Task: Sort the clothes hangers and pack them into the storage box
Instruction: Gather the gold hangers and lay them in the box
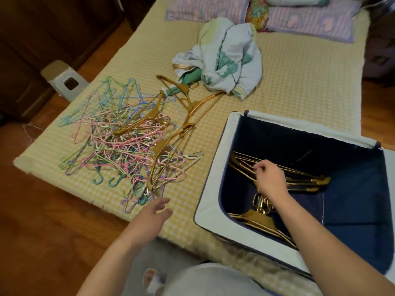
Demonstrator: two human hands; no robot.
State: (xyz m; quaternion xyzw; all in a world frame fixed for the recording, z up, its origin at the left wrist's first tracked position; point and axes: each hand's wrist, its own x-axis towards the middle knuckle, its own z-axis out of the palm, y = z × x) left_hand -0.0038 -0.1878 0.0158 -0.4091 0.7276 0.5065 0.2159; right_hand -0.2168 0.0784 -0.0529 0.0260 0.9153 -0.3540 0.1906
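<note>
The left hand (157, 210), fingers loosely spread and holding nothing, hovers just short of the tangled heap of pastel wire hangers (119, 144), which lies toward eleven o'clock. The nearest gold plastic hanger (164, 154) points its long axis from five to eleven. The right hand (270, 181), fingers curled, touches the stacked gold hangers (299, 178) inside the navy-lined fabric storage box (215, 189); whether it grips one I cannot tell.

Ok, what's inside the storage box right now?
Only gold hangers lie stacked in the storage box, with the right hand reaching onto them. The arm covers part of the stack, so anything beneath it can't be seen.

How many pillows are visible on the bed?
2: one lilac pillow at the bed's head, left of the floral bundle; another right of it. More may lie beyond the frame.
</note>
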